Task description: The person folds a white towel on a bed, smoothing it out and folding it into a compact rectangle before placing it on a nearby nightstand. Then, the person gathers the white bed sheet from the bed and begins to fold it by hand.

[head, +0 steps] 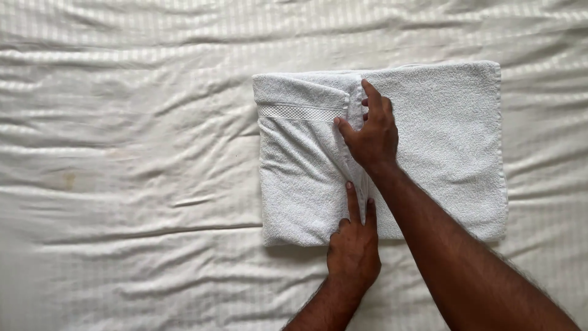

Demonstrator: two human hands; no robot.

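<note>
White towel (441,147) folded to rectangle on sheet (122,184) | centre seam left to flatten | left hand (353,248), right hand (370,135) pressing flat, fingers open, gripping nothing

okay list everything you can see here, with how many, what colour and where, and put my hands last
towel: one, white terry cloth with a woven band, folded, right of centre on the bedsheet
bedsheet: one, white with faint stripes, wrinkled, fills the whole view
left hand: one, bare, at the towel's near edge, two fingers pressed flat along the middle fold
right hand: one, bare, on the towel's middle near the far edge, fingers spread on the fold
</note>
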